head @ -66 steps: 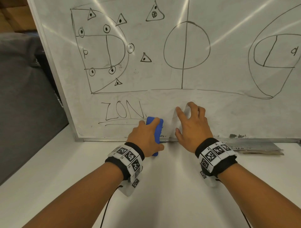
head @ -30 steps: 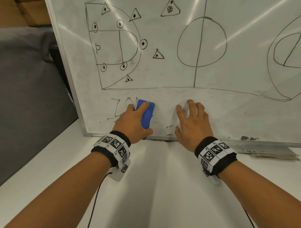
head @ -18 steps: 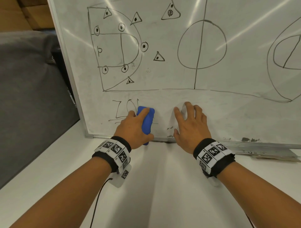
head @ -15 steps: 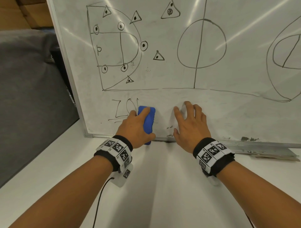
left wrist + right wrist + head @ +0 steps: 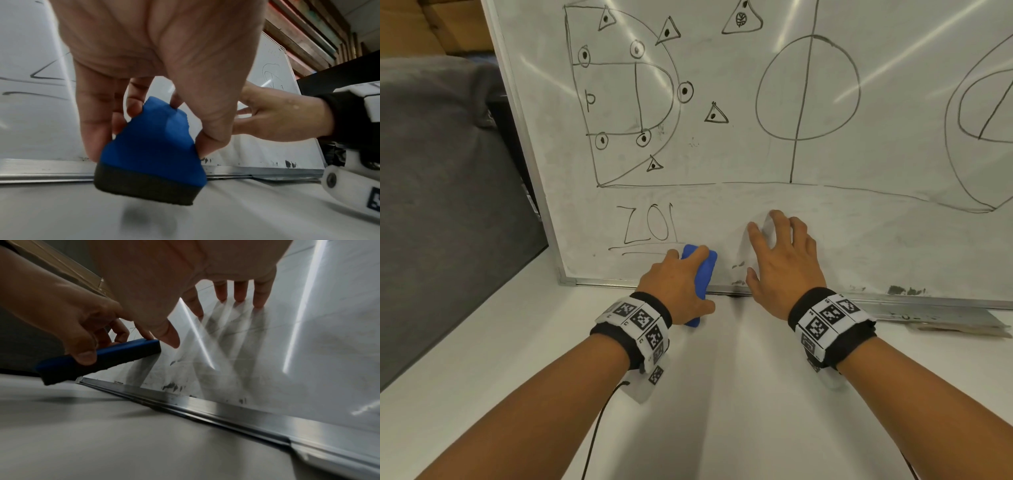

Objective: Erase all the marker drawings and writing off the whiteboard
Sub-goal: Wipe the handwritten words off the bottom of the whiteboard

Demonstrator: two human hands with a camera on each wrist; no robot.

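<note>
a: eraser (image 5: 697, 270) first. where is it?

b: lower middle of the frame, clamped in my left hand (image 5: 674, 286), thumb on one long edge and fingers on the other. its long axis runs up and down the whiteboard (image 5: 739, 164), dark felt toward the board, lower end past the frame.

a: and what's left of the word?

b: lettering (image 5: 645, 226) sits just up and to the left of the eraser, underlines beside it. my left hand is nearer, so i'd guess the next wipe goes that way.

a: your right hand (image 5: 780, 260)?

b: fingers spread flat, holding nothing, pressed to the board just right of the eraser. court drawing (image 5: 626, 99) fills the upper frame, untouched.
</note>
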